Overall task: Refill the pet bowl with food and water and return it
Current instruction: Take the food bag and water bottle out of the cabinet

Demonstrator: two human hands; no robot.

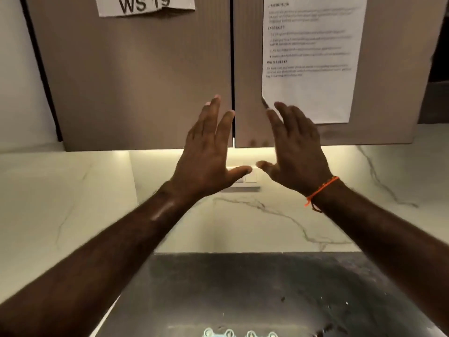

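Note:
Both of my hands are raised in front of the wall cabinet, backs toward me, fingers spread and holding nothing. My left hand [209, 152] is just left of the gap between the two cabinet doors. My right hand [296, 152] is just right of that gap and wears an orange thread on the wrist. The thumbs point at each other with a small gap between them. No pet bowl, food or water container shows clearly; only a pale patterned rim [240, 333] peeks in at the bottom edge.
Two brown cabinet doors [145, 81] hang shut above a lit marble backsplash [267, 220]. A "WS 19" label [145, 4] and a printed sheet [311, 57] are stuck on them. A wall switch plate [250, 181] sits behind my hands. A grey metal surface [243, 288] lies below.

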